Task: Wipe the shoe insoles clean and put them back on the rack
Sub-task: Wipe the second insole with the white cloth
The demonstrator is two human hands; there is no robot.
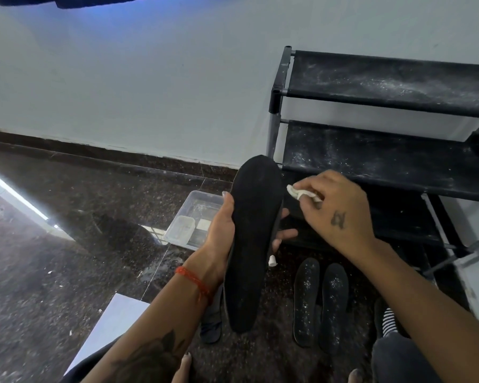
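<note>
Beside rack (385, 158): left hand (219, 233) grip wraps black insole (252, 244); right hand (340, 214) pinches white wipe (302, 193).

I see a matt black, cloth-faced insole (253, 239), a crumpled white cloth (302, 193), a clear glossy plastic tray (190, 219), dusty matt fabric shelves on a metal-tubed rack (385, 158), and a polished, speckled stone floor (67, 217).
</note>
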